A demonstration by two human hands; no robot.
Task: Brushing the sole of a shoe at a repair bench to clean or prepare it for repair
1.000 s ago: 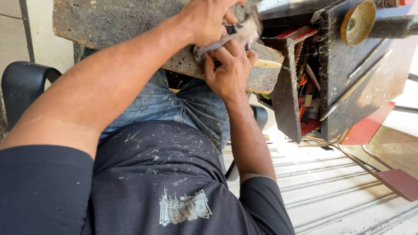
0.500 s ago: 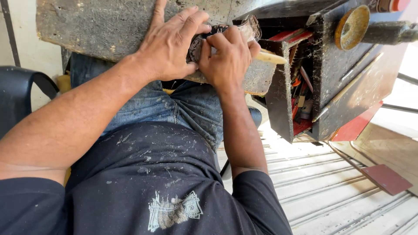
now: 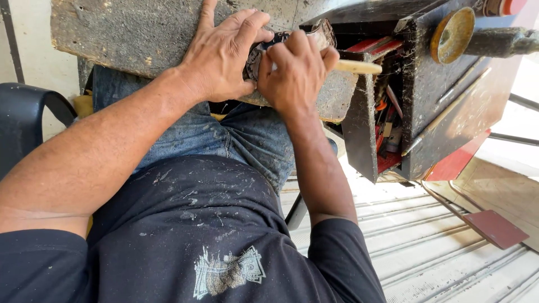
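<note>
Two hands (image 3: 224,53), perhaps hiding shoe (image 3: 320,31)

You see bright daylight glaring right of the dark toolbox (image 3: 449,112); its inside lies shadowed, everything sharp.

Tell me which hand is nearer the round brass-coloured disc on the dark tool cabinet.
Right. The right hand, gripping a pale wooden handle, lies closer to the round brass-coloured disc. The left hand rests flat on the worn wooden board, farther away.
</note>
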